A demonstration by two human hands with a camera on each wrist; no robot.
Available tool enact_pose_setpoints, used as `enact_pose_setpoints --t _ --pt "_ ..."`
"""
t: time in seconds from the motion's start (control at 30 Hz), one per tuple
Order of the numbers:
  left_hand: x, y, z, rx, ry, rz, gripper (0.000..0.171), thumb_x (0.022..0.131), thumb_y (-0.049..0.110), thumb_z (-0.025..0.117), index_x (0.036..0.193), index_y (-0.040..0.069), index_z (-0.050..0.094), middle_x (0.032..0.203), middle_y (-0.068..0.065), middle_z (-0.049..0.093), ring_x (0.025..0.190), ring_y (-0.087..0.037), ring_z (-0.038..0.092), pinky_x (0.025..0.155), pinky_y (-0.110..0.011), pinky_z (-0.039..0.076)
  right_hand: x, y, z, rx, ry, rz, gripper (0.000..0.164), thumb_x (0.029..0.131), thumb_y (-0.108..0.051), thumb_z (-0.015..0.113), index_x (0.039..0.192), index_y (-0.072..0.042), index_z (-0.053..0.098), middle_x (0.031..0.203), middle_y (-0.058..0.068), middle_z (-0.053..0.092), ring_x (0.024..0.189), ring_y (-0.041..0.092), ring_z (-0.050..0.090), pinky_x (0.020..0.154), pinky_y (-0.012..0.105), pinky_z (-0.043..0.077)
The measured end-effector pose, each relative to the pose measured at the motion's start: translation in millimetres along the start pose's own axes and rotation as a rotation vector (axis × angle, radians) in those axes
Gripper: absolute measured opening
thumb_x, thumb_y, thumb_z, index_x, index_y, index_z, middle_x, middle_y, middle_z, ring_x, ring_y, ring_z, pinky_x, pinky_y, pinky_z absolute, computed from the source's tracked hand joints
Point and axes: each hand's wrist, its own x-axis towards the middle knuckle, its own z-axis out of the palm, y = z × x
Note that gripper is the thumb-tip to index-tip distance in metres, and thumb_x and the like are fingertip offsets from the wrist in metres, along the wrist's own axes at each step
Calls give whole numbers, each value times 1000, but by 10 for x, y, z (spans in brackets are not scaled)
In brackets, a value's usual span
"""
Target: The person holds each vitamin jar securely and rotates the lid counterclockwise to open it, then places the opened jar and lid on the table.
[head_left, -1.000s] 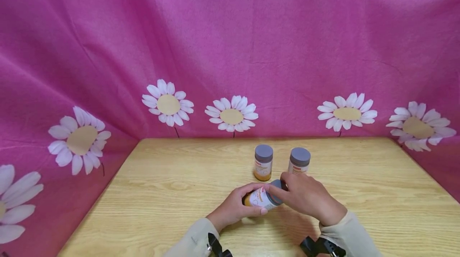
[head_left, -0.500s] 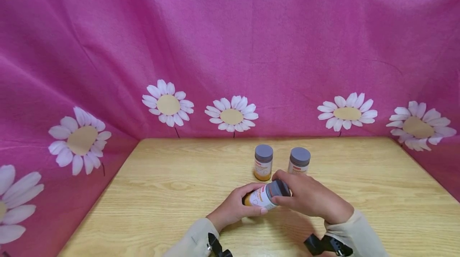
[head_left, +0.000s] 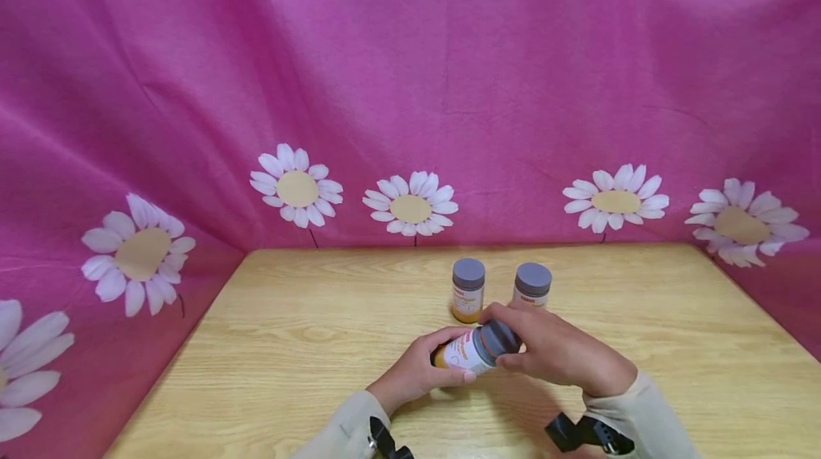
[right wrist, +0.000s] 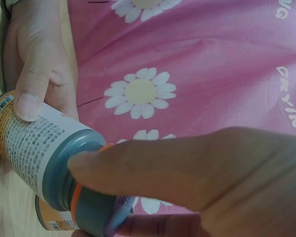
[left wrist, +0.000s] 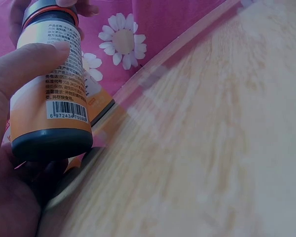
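My left hand (head_left: 413, 368) grips a supplement bottle (head_left: 463, 353) round its white and orange body. The bottle leans over, its mouth end up and to the right. My right hand (head_left: 561, 351) holds the grey screw lid (head_left: 500, 338) at that end, thumb on one side and fingers on the other. An orange ring shows along the lid's lower edge in the right wrist view, close to the bottle's neck (right wrist: 64, 173). From the left wrist, the bottle's dark base (left wrist: 52, 144) and barcode side face the camera, with the left thumb (left wrist: 32, 64) across the label.
Two similar bottles stand upright behind the hands: the left one (head_left: 467, 295) in plain sight, the right one (head_left: 532, 281) partly covered by the right hand. A pink cloth (head_left: 513, 88) with daisies hangs behind the wooden table (head_left: 308, 331).
My right hand has shifted a little to the right and turned on the lid, whose orange lower edge now shows. The left hand keeps its grip on the bottle in nearly the same place.
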Motion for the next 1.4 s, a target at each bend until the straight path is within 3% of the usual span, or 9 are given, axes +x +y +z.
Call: enact_pose_setpoints --t 0.53,0.93,1.23,1.4 --pt "-3 36 -25 -38 4 -36 53 82 21 77 131 31 57 116 4 61 99 -15 56 86 -31 45 -23 75 -97 10 9 -7 42 78 -5 76 114 -15 56 104 -2 58 91 16 56 78 39 48" --pt "-1 21 -6 -45 20 -42 53 82 21 77 130 30 58 119 5 61 102 -15 55 88 -32 44 -97 144 -184 31 -16 138 47 78 -10 78 116 -17 51 101 5 61 86 20 57 74 41 47" --pt "-10 17 -1 -69 5 -48 51 84 22 76 130 28 57 120 5 60 106 -15 54 92 -32 43 -171 349 -223 74 -67 230 47 79 -17 78 118 -9 53 106 13 62 89 24 59 74 41 50" --pt "4 5 -11 -66 10 -22 50 84 23 75 130 29 57 121 5 61 106 -15 54 92 -32 42 -203 477 -285 52 -64 319 47 78 -15 79 117 -4 54 103 11 60 89 24 56 74 41 48"
